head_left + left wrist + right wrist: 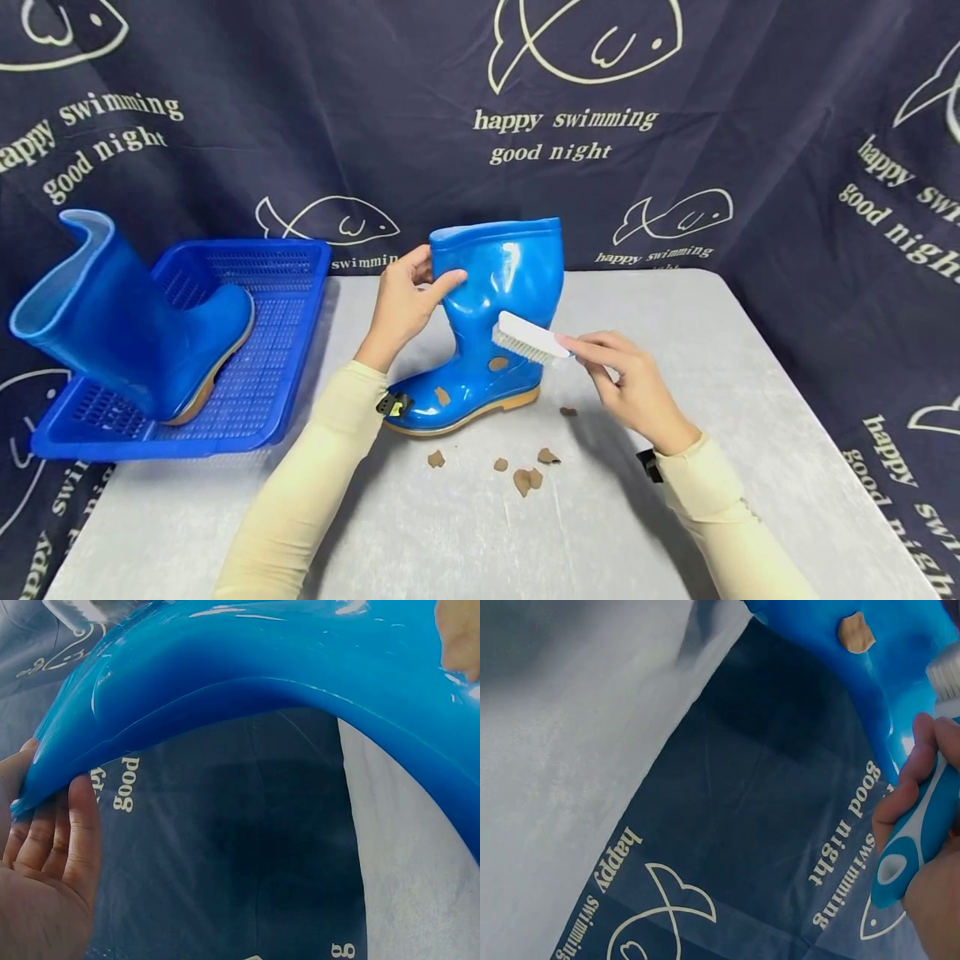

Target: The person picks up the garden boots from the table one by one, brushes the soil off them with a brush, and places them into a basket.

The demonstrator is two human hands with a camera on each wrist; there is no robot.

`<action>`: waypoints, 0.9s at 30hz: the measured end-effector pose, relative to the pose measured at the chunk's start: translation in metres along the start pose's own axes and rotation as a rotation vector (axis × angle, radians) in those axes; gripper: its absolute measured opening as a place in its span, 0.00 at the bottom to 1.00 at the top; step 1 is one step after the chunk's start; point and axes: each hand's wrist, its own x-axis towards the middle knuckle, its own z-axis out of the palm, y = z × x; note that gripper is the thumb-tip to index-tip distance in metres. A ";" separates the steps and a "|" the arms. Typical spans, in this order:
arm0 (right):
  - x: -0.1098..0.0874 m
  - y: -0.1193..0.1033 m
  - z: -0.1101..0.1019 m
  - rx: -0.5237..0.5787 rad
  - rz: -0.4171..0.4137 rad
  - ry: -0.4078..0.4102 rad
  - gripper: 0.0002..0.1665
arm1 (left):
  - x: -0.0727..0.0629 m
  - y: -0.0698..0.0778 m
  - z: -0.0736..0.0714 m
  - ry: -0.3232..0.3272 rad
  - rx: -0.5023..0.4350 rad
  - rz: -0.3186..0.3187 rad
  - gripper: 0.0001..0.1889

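Blue and glossy, the upright boot [476, 333] stands on its tan sole on the grey table [420, 533], toe towards the person's left. At the front of its shaft, near the top, the left hand [402, 300] pinches the wall between thumb and fingers; the right hand [626, 375] is closed round the handle of a white-headed brush [536, 335], bristles towards the lower shaft, though whether they touch I cannot tell. The step in hand looks like scrubbing off brown patches: one remains by the ankle [498, 363], another on the toe [442, 396], while loose brown flakes [522, 481] lie in front. Next, I judge, the bristles should drop onto the ankle patch, then the toe, with the left grip kept steady so the boot doesn't tip. Another boot [142, 333] rests in the blue basket [135, 447].
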 end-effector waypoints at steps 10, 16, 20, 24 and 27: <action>-0.020 0.004 0.011 -0.050 0.018 -0.083 0.31 | -0.002 0.000 -0.001 -0.005 -0.019 0.006 0.21; -0.031 0.001 0.015 -0.025 0.009 -0.082 0.32 | -0.003 0.001 -0.001 -0.005 -0.023 0.005 0.21; -0.031 -0.001 0.013 -0.014 0.005 -0.087 0.33 | -0.003 0.000 -0.001 0.000 -0.023 -0.006 0.22; -0.025 -0.003 0.008 -0.013 0.013 -0.051 0.33 | -0.004 0.000 -0.001 -0.009 -0.024 -0.008 0.22; -0.019 -0.003 0.007 -0.020 0.023 -0.020 0.30 | -0.005 0.000 -0.001 -0.009 -0.025 -0.009 0.22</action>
